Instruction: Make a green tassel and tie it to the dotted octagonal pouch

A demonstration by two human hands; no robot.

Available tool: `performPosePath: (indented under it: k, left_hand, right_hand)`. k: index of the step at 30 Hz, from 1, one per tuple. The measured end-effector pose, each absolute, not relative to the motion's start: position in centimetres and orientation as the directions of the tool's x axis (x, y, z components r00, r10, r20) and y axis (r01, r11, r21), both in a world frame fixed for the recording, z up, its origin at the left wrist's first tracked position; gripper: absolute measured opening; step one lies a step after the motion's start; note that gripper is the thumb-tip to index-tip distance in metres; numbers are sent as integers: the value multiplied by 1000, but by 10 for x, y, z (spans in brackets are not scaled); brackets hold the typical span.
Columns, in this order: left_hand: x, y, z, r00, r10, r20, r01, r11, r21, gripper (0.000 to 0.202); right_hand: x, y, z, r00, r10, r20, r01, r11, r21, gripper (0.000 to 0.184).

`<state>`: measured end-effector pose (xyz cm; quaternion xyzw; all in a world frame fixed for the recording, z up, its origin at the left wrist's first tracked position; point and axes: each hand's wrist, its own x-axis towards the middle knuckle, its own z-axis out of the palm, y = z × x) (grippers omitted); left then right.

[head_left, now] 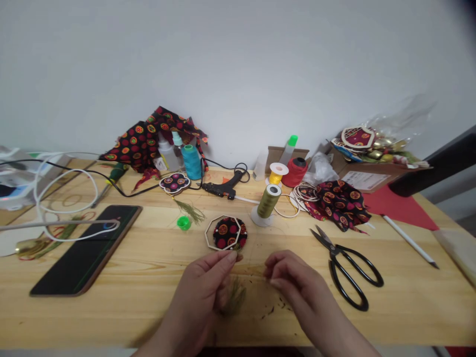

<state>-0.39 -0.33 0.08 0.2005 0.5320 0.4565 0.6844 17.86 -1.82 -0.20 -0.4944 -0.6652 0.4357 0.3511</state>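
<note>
Two hands working an olive tassel at the lower centre of the frame, just below a fabric-covered octagon piece.

The left hand (208,287) is pinching the top of the olive tassel (235,297) between thumb and fingers, its fringe hanging down over the table (148,277); the right hand (293,282) is curling its fingers together as if pinching a thread, though that is too fine to make out. The octagon piece (226,233) is lying just above the fingertips, already covered in patterned cloth, and the tassel is not yet fixed to it, as far as I can judge. A second, finished-looking ornament (174,182) is sitting left of centre. Counted: four thread spools, namely teal (192,161), yellow (277,173), red (296,171) and olive (268,201); one pair of scissors (347,270); one glue gun (223,188); one phone (87,248).
</note>
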Motion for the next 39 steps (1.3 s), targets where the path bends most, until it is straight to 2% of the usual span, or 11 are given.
performPosePath:
  k: [2,5,10,13,15,18,20,24,28,34,39]
  left_hand:
    - [-3,-3,1,33,835,-549,-423,509,749,28]
    - [-3,-4,1,53,835,-547,-439,511,739,27]
    - [0,-2,-3,87,832,-549,-471,520,713,27]
    - [2,0,-5,123,817,-564,-502,541,675,28]
    - [4,0,-5,142,800,-582,-523,560,642,28]
    - [7,0,-6,173,790,-588,-548,574,609,22]
    - [7,-1,-7,195,789,-582,-557,578,597,19]
    - [7,-1,-9,201,776,-598,-547,595,589,19]
    - [6,-1,-8,155,774,-615,-514,594,619,20]
    - [7,0,-5,157,787,-597,-547,573,611,15]
    - [8,0,-8,151,810,-567,-524,552,649,20]
  right_hand:
    - [178,-15,2,-190,978,-87,192,-50,-980,15]
    - [176,-9,3,-148,950,-276,-28,-283,-959,21]
    - [169,-1,4,22,965,-262,-150,-256,-955,29]
    - [161,-3,6,168,973,-156,-56,-149,-987,29]
    - [154,-8,4,229,973,7,136,-24,-990,21]
    - [144,-18,-4,84,954,286,439,222,-871,11]
    - [141,-24,-10,-70,925,373,507,355,-786,12]
    - [140,-29,-18,-233,875,424,547,478,-687,13]
    - [140,-29,-20,-266,870,415,577,489,-654,12]
    - [138,-30,-24,-254,870,422,578,487,-655,12]
    - [139,-31,-24,-239,900,365,523,436,-732,13]
